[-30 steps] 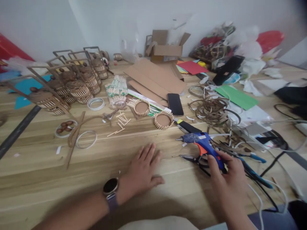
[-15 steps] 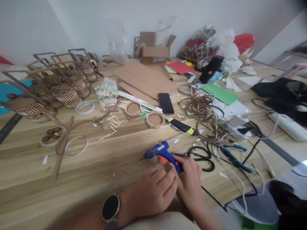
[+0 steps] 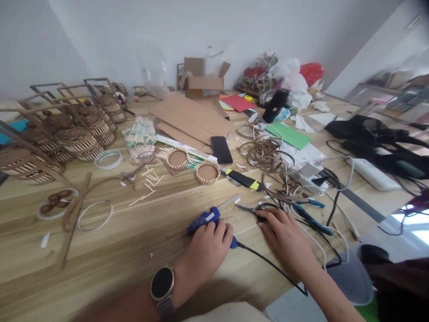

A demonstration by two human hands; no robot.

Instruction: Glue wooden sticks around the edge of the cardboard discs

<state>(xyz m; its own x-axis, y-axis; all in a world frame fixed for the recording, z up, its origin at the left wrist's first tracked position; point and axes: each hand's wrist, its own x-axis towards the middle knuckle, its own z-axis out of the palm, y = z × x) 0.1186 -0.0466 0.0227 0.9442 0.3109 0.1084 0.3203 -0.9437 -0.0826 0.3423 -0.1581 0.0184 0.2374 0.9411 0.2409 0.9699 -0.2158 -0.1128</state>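
My left hand (image 3: 209, 243), with a round watch at the wrist, is closed over the body of a blue hot glue gun (image 3: 204, 219) lying on its side. The gun's nozzle points left and its black cord trails away to the right. A clear glue stick (image 3: 229, 201) sticks out of its back. To the right, my right hand (image 3: 283, 232) grips the black handles of a pair of scissors (image 3: 246, 208), whose blades point left. My fingers and palm hide most of the handles.
Two stick-ringed cardboard discs (image 3: 208, 172), a phone (image 3: 221, 150) and a utility knife (image 3: 244, 180) lie beyond my hands. Pliers (image 3: 315, 219) and tangled cords are at right. Several small lidded baskets (image 3: 78, 138) with tall handles stand at left, near white rings (image 3: 95, 215).
My right hand has left the glue gun and moved right onto the scissors. My left hand has come forward over the gun. The view has shifted somewhat to the right.
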